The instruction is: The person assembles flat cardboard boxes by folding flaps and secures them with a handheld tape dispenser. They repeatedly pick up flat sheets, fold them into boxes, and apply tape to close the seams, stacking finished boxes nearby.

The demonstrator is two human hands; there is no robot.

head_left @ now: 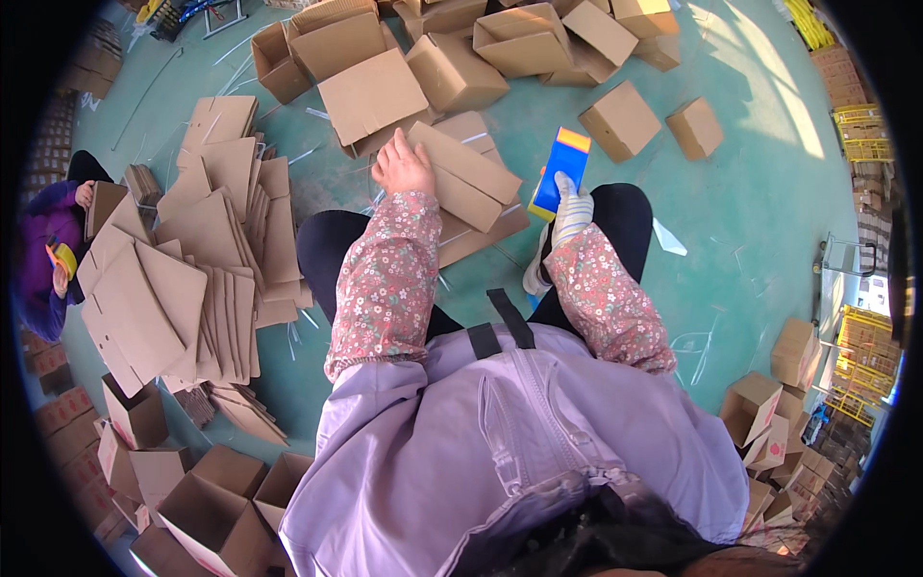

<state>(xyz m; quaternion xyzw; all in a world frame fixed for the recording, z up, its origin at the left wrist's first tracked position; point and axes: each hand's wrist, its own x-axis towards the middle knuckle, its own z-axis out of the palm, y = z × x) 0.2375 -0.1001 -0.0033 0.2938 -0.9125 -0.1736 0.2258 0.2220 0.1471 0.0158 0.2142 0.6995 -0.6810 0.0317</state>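
Observation:
My left hand (402, 165) is bare and presses down on a half-folded cardboard box (469, 183) that rests on my knees. My right hand (573, 210) wears a white glove and is shut on a blue and yellow tape dispenser (561, 169), held just to the right of the box. Both sleeves are floral, over a lilac apron.
A heap of flat cardboard blanks (197, 260) lies on the green floor at my left. Assembled boxes (452, 58) crowd the floor ahead, and open boxes (207, 500) stand at lower left. A person in purple (53, 250) sits at far left. Yellow crates (865, 135) stand at right.

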